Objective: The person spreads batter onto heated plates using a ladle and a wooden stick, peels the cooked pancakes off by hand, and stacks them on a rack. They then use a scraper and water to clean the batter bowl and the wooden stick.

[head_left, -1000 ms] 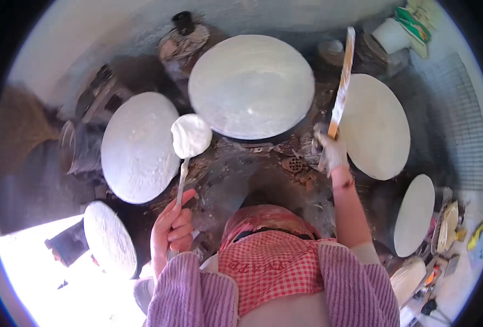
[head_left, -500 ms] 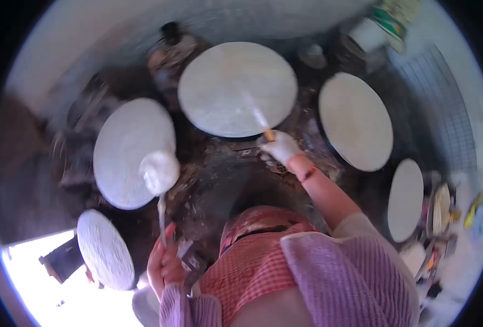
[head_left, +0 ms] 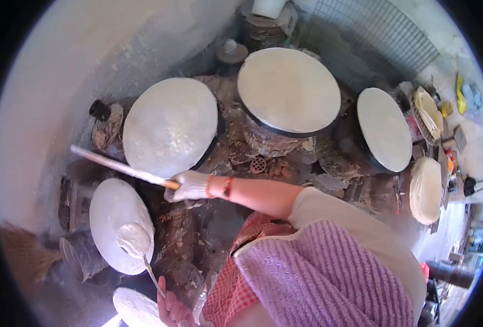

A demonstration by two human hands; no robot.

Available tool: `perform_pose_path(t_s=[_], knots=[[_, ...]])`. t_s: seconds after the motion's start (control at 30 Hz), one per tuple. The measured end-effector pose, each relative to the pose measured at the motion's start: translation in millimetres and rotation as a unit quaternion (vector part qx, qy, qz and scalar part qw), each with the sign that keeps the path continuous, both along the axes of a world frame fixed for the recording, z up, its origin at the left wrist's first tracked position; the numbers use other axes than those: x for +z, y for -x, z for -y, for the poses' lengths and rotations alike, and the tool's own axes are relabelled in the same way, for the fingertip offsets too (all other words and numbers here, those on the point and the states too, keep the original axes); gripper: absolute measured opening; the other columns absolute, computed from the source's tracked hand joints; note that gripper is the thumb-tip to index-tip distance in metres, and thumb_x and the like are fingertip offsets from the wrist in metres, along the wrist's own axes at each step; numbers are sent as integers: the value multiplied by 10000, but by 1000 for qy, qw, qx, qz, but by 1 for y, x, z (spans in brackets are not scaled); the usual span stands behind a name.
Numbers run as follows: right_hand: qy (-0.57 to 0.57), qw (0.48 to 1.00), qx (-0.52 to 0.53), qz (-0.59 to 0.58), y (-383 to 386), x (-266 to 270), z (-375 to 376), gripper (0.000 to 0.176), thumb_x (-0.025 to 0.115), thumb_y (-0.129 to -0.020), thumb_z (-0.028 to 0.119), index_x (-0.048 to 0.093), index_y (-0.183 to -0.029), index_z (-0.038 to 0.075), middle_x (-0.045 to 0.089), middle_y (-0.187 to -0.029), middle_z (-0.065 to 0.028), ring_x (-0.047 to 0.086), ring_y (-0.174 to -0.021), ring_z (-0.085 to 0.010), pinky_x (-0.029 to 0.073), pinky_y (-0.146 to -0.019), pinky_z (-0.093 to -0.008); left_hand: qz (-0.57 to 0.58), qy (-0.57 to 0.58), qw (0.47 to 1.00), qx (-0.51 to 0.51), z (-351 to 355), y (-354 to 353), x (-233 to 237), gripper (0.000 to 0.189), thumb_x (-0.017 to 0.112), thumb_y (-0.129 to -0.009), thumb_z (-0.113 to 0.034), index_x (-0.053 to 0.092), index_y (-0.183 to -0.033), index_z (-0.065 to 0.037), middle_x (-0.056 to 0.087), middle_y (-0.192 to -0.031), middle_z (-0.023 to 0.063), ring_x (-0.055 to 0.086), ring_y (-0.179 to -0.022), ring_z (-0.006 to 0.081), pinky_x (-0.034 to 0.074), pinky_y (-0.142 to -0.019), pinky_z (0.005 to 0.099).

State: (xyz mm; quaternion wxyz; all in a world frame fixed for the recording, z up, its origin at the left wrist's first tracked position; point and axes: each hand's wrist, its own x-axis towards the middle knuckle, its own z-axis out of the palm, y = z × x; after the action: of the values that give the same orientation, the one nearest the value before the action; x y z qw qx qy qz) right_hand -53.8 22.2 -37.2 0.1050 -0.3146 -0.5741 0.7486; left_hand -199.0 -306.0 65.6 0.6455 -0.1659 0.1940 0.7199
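Note:
My left hand [head_left: 175, 312] is wrapped around the handle of a ladle [head_left: 134, 240]. The ladle's round bowl is coated with pale batter and overlaps the lower part of the left griddle [head_left: 110, 207], whose top is covered in a white layer. In my gloved right hand [head_left: 191, 186] is a long spatula [head_left: 119, 168] with a wooden handle and a whitish blade. The blade points left, crossing the near edge of a large round griddle [head_left: 171, 117] covered with a pale sheet of batter.
More coated griddles stand in an arc: one at the back [head_left: 289, 87], one to the right [head_left: 384, 128], one at lower left [head_left: 138, 306]. A stack of thin flatbreads [head_left: 425, 191] sits at far right. A black cup [head_left: 99, 110] is by the wall.
The view has turned right, so the griddles appear further left. My right hand has swung the spatula from over the large griddle to its near-left edge. The ladle stays over the left griddle.

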Motion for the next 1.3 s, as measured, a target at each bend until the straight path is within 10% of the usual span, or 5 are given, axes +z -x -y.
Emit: perform_pose_path(t_s=[0.3, 0.47, 0.63, 0.87, 1.3], knots=[[-59, 852, -517, 56, -327, -10, -23, 213, 724, -815, 169, 700, -1001, 68, 645, -790, 7, 537, -603, -75, 431, -510, -239, 13, -96, 982, -162, -130, -29, 15, 539, 319, -1054, -188, 87, -1510, -19, 341, -697, 12, 307, -422, 53, 315, -341, 206], [-120, 775, -612, 104, -439, -13, -55, 327, 753, -804, 130, 651, -1081, -10, 670, -888, -49, 583, -619, -93, 467, -515, -240, -109, -409, 887, -185, -194, -52, 17, 579, 329, -1051, -178, 20, -1516, -24, 368, -696, 16, 325, -408, 46, 301, -341, 210], [-78, 814, -571, 69, -472, -2, -156, 322, 660, -839, 53, 634, -1160, 65, 659, -900, -17, 616, -718, -112, 522, -583, -245, -66, -325, 920, -208, -277, -135, 70, 568, 281, -1055, -180, -18, -1516, -34, 377, -746, 29, 332, -432, 57, 336, -366, 213], [-389, 839, -219, 312, -446, -6, -360, 513, 625, -776, 137, 601, -1275, 252, 684, -1074, -122, 653, -920, -307, 507, -816, -378, 150, -99, 967, -182, -291, -189, 60, 535, 238, -1050, -167, 15, -1509, -3, 355, -742, 21, 362, -481, 61, 400, -393, 210], [-344, 904, 6, 253, -389, -1, -453, 577, 667, -734, 95, 605, -1290, 236, 682, -993, -66, 604, -889, -194, 467, -825, -309, 58, -23, 997, -40, -234, -215, 63, 565, 275, -1058, -262, 2, -1537, -139, 364, -650, 0, 335, -427, 76, 341, -370, 212]])
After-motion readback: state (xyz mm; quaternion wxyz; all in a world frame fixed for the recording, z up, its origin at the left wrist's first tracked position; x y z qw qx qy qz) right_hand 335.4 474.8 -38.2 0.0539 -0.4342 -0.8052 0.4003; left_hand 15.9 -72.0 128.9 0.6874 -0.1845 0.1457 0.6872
